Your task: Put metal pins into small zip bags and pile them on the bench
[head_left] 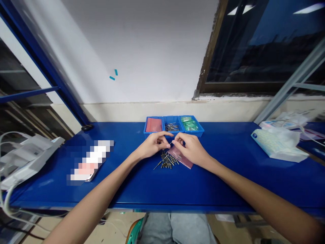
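Note:
My left hand (153, 145) and my right hand (191, 149) meet over the middle of the blue table (228, 176). My right hand's fingers pinch the top of a small pink plastic bag (183, 160) that lies under it. My left hand's thumb and fingers are pinched together at the bag's mouth; what they hold is too small to name. A loose pile of several small metal pins (167, 161) lies on the table just below both hands.
Three small blue bins stand behind the hands: one with pink bags (153, 124), one with metal pins (172, 126), one with green packets (190, 123). A phone (88, 162) lies at left, a white device (27, 156) at far left, white packets (279, 144) at right.

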A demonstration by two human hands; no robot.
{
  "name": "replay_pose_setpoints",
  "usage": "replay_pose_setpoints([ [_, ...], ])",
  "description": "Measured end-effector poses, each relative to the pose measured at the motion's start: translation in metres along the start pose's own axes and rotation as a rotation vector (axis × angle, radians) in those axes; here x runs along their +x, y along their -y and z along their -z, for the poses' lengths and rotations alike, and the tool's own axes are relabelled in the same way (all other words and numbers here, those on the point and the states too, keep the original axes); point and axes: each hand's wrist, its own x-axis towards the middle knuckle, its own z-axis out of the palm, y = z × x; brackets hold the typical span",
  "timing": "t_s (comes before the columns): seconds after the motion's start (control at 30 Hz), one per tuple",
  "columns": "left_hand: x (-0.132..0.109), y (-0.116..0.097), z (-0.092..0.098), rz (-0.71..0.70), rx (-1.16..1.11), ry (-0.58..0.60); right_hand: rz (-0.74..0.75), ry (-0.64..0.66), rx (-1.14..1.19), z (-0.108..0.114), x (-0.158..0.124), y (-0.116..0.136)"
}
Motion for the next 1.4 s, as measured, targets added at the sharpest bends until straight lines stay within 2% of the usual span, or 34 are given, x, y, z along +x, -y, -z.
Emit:
replay_pose_setpoints([
  [0.17, 0.0, -0.003, 0.001, -0.053, 0.109, -0.09, -0.03, 0.065, -0.012, -0.003, 0.0, -0.004],
  [0.37, 0.0, 0.004, -0.005, -0.024, -0.011, -0.059, -0.044, 0.132, -0.075, -0.006, -0.006, 0.002],
  [0.6, 0.001, 0.004, -0.008, -0.005, -0.037, -0.067, -0.019, 0.113, -0.167, -0.005, -0.008, 0.003],
  [0.73, 0.001, 0.004, -0.006, -0.043, -0.021, -0.064, -0.008, 0.065, -0.173, -0.003, -0.006, 0.002],
  [0.8, 0.001, 0.003, -0.005, -0.067, 0.062, -0.083, 0.003, 0.039, -0.175, -0.002, -0.006, 0.002],
  [0.87, -0.001, 0.002, -0.004, -0.111, 0.249, -0.128, 0.016, 0.019, -0.171, -0.001, -0.005, 0.001],
  [0.97, -0.004, -0.001, -0.005, -0.258, 0.616, -0.187, 0.035, 0.005, -0.168, -0.002, -0.005, -0.001],
  [1.03, -0.006, -0.001, -0.006, -0.347, 0.762, -0.206, 0.051, -0.001, -0.164, -0.002, -0.005, -0.001],
  [1.13, -0.008, 0.0, -0.008, -0.408, 0.797, -0.22, 0.068, -0.005, -0.145, -0.003, -0.005, -0.002],
  [1.3, -0.008, 0.002, -0.012, -0.356, 0.731, -0.175, 0.049, -0.011, -0.021, -0.004, -0.004, -0.001],
  [1.4, -0.006, 0.001, -0.014, -0.373, 0.701, -0.21, 0.029, 0.004, 0.0, -0.004, -0.004, -0.002],
])
